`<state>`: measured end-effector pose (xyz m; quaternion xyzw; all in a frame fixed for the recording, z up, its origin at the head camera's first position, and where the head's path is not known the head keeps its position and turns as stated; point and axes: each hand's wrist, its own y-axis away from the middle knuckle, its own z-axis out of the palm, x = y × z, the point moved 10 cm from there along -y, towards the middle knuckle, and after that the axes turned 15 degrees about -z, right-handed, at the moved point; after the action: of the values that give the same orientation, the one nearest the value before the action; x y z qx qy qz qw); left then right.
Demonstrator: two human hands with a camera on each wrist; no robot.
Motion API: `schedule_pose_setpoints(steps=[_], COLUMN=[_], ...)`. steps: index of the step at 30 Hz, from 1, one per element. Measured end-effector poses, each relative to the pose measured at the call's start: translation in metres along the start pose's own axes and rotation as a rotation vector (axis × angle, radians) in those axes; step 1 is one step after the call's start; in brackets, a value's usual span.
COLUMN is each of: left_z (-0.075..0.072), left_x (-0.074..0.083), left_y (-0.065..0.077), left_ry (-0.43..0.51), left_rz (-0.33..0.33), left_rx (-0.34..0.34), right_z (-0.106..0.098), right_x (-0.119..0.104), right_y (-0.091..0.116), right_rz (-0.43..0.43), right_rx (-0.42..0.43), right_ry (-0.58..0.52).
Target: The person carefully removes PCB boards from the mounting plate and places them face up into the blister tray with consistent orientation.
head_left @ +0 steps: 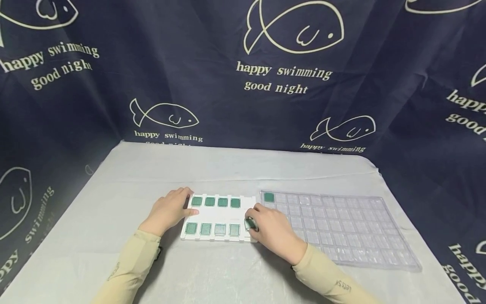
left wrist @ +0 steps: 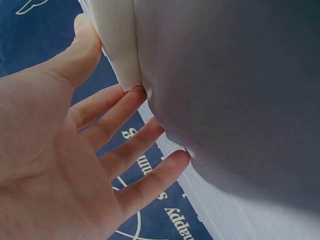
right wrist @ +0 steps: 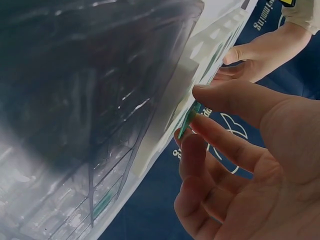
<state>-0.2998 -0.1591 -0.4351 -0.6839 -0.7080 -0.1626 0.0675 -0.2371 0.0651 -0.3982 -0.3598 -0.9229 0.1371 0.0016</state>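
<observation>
A white tray point(head_left: 216, 213) bears two rows of small green perforated circuit boards point(head_left: 222, 202). At its left end my left hand point(head_left: 168, 209) holds it, the thumb on top and the fingers along the side; the left wrist view shows the fingers point(left wrist: 150, 180) spread, tips down at the table. Over the tray's right end, my right hand point(head_left: 275, 226) pinches one green circuit board point(right wrist: 188, 120) between thumb and fingers. That board is tilted, seen nearly edge-on in the right wrist view. Whether it touches the tray, I cannot tell.
To the right lies a clear plastic tray point(head_left: 341, 226) with many small compartments. One green board point(head_left: 268, 197) sits in its far-left compartment. Both trays lie on a pale cloth-covered table point(head_left: 228, 270), with a dark blue printed curtain point(head_left: 220, 80) behind.
</observation>
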Motion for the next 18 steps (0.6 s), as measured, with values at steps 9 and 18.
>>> schedule_pose_setpoints(steps=[9, 18], left_z=[0.0, 0.0], left_x=[-0.002, -0.001], left_y=[0.0, 0.0], left_ry=[0.002, -0.009], left_rz=[-0.002, 0.002], left_rx=[0.006, 0.003], right_z=[0.001, -0.002], right_x=[0.008, 0.014], right_y=[-0.002, -0.004], right_rz=[0.032, 0.019], right_rx=[-0.02, 0.003], right_ry=[-0.004, -0.006])
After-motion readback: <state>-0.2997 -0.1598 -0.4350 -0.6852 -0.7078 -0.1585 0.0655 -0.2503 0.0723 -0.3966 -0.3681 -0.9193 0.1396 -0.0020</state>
